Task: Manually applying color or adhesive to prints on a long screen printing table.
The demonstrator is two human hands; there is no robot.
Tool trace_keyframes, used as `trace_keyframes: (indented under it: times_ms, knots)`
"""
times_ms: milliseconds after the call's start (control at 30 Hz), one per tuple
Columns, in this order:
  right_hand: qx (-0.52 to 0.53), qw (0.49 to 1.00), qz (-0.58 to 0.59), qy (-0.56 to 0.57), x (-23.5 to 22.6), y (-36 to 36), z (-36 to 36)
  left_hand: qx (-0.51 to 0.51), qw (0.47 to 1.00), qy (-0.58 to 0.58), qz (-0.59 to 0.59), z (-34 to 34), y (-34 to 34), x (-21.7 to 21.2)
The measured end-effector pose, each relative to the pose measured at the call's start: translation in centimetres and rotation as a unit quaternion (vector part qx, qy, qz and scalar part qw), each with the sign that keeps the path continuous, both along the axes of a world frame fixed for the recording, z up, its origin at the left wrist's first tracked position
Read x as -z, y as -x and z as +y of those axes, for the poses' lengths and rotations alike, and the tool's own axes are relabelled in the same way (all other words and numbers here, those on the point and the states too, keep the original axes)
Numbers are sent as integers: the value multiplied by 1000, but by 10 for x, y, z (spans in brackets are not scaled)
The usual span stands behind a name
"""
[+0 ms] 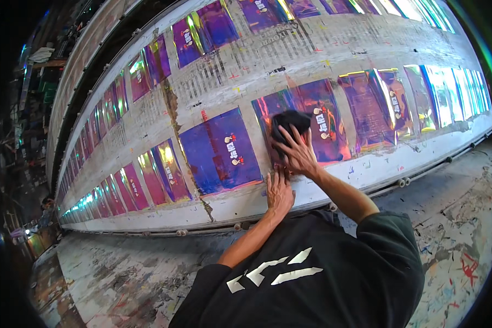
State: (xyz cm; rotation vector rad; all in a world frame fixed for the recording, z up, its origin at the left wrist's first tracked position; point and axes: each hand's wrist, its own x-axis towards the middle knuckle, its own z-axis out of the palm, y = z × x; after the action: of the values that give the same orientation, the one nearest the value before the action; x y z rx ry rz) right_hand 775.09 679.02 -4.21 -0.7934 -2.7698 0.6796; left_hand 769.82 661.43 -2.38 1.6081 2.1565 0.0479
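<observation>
My right hand [298, 148] presses a wadded black cloth [291, 121] onto a shiny purple iridescent sheet [325, 104], its fingers spread over the cloth. White and red printed marks show on that sheet, to the right of the cloth. My left hand [280, 191] lies flat with fingers stretched out, at the near edge of the same sheet and close below my right hand. Its fingertips are partly hidden by my right hand. Just left of both hands a bluer purple sheet [208, 145] with similar print lies on the long table [232, 210].
Rows of similar glossy sheets [366, 112] run along the table both ways, with a second row [218, 24] farther back. A rail with small rollers [402, 182] follows the near edge. The floor [147, 268] is paint-stained. Dark clutter [41, 71] stands at far left.
</observation>
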Motion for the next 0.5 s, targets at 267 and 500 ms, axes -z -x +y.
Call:
trace_keyframes:
  times_ms: [267,500]
  knots:
    - [12,999,4,-48,3,119,101,-34,997,-3,63,1,-20,16]
    - [29,991,89,-100,19,104,127,-47,999,11,24,15,-22,1]
